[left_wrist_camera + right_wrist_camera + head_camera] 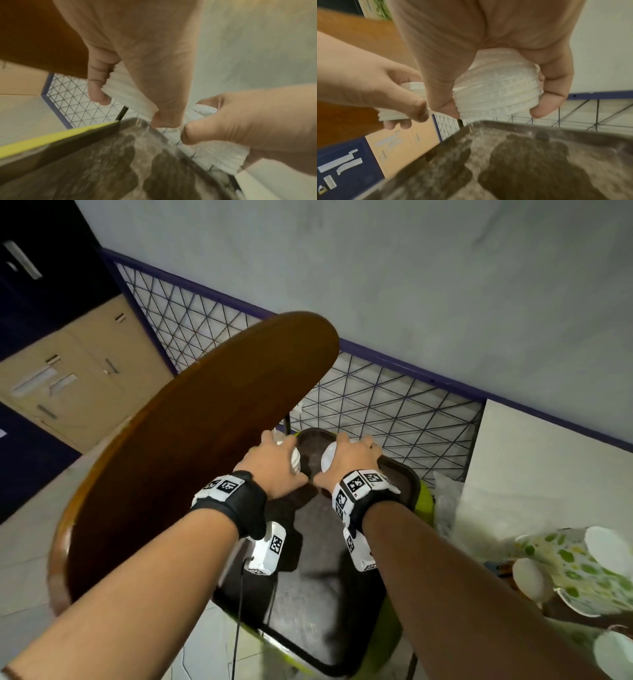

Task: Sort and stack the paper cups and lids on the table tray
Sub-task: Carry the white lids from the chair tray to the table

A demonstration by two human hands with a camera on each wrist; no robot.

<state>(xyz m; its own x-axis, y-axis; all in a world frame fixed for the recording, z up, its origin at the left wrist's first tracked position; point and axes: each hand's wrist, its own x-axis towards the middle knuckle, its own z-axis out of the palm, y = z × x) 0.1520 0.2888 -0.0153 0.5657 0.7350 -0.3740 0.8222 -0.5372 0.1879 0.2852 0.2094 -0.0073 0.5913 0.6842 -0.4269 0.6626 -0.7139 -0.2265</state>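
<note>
My forearms are bare; each wrist wears a black strap [239,501] carrying white blocks [267,549] printed with black square codes, a thin black cable [238,628] hanging from the left

Both bare forearms reaching forward and slightly down, wrists strapped in black bands carrying white marker blocks. Left hand [274,465] sitting to the left, back turned up, fingers [98,86] and thumb curling round and gripping a white stack of lids [128,93]. Right hand [352,462] hovering just beside it on the right, knuckles up, thumb and fingers [546,106] wrapping a second white stack of lids [496,92] from above. Thumb sides of the two hands nearly touching at the near edge, both arms running roughly parallel.
</note>
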